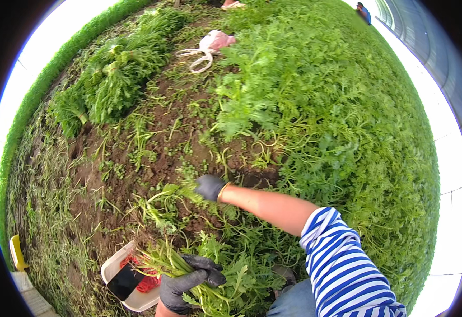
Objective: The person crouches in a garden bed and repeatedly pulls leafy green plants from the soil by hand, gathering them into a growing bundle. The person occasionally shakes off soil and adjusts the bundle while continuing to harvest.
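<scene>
My left hand point(187, 283), in a dark grey glove, is closed around the stems of a bunch of leafy greens point(167, 257). Roots point up and left from it, and the leaves hang to the lower right. Farther forward, my right hand point(210, 188), also gloved, is blurred by motion low over the soil. Green leaves lie against its fingers; whether it grips them is unclear. Beside the left hand sits a white plastic tray point(114, 259) with red rubber bands point(147, 283) in it. A flat black rectangular object point(126, 282) lies across the tray.
Dense standing greens point(353, 138) fill the right side. Tied bunches of greens point(114, 83) are piled at the upper left. A pink and white bag point(214, 41) lies on littered soil point(167, 103). A yellow object point(18, 253) stands far left. Another person point(363, 14) is distant, upper right.
</scene>
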### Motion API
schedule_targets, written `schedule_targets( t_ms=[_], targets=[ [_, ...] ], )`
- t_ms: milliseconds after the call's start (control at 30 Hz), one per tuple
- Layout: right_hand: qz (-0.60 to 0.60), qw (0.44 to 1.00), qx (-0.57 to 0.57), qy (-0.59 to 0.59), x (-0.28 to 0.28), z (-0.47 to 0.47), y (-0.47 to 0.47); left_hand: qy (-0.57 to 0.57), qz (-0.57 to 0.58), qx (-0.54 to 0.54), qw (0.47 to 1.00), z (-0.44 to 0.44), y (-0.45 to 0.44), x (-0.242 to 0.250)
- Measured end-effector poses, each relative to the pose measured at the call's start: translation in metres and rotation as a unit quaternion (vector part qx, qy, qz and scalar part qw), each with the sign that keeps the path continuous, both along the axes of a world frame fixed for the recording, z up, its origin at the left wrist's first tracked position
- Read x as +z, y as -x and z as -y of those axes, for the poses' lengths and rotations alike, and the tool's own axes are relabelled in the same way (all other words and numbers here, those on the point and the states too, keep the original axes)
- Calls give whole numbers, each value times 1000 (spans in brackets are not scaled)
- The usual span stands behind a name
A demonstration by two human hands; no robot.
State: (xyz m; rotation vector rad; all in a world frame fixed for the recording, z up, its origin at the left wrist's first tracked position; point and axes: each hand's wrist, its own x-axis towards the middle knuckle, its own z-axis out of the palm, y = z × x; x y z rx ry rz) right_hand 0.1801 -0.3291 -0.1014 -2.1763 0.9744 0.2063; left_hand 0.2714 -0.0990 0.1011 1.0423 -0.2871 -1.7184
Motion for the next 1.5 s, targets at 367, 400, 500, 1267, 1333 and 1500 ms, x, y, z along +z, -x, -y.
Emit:
schedule_targets(
  t_ms=[367, 400, 500, 1267, 1333, 1500],
  targets=[
    [241, 945, -170, 140, 93, 8, 80, 54, 32, -57, 996, -19, 2, -17],
    [99, 956, -141, 239, 89, 38, 105, 51, 20, -64, 996, -20, 1, -25],
    [-198, 914, -151, 321, 60, 91, 162, 24, -9, -64, 998, -13, 8, -36],
    [127, 952, -238, 146, 69, 72, 113, -98, 63, 17, 993, 2, 42, -17],
    [-53, 953, -213, 210, 59, 112, 145, -95, 79, 13, 992, -3, 38, -20],
    [-342, 880, -118, 308, 12, 153, 218, -82, 93, 2, 992, -10, 33, -29]
  ],
)
